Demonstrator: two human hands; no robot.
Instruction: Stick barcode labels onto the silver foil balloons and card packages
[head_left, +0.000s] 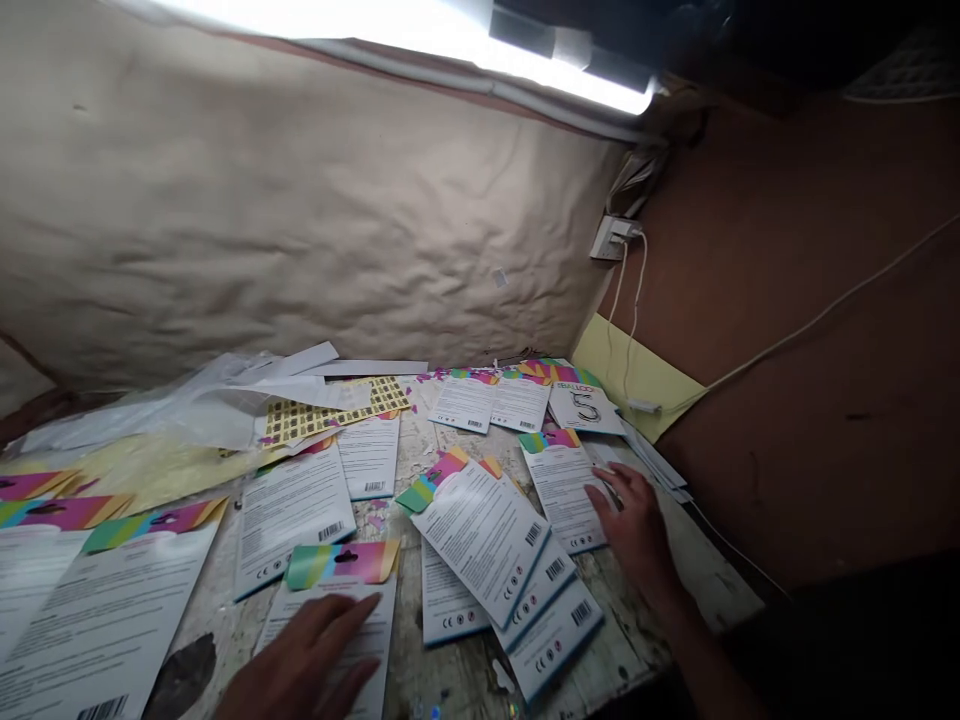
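My left hand (319, 650) lies over a white printed packet (367, 600) with a rainbow-coloured hang-hole top, near the front of the table. Its fingers are stretched out and rest on the packet's face, hiding much of the print. Over on the right, my right hand (634, 515) is at the right edge of another such packet (559, 490), thumb and fingers apart, fingertips by its side. Between the hands, a fanned pile of packets (487, 530) lies with text, barcodes and CE marks facing up.
More packets (296, 510) lie left and at the back, one showing a balloon number 5 (585, 408). A yellow sticker sheet (337, 410) rests beside crumpled clear plastic (172, 410). Cables hang from a wall socket (616, 238) at right. A lit tube lamp (420, 45) hangs overhead.
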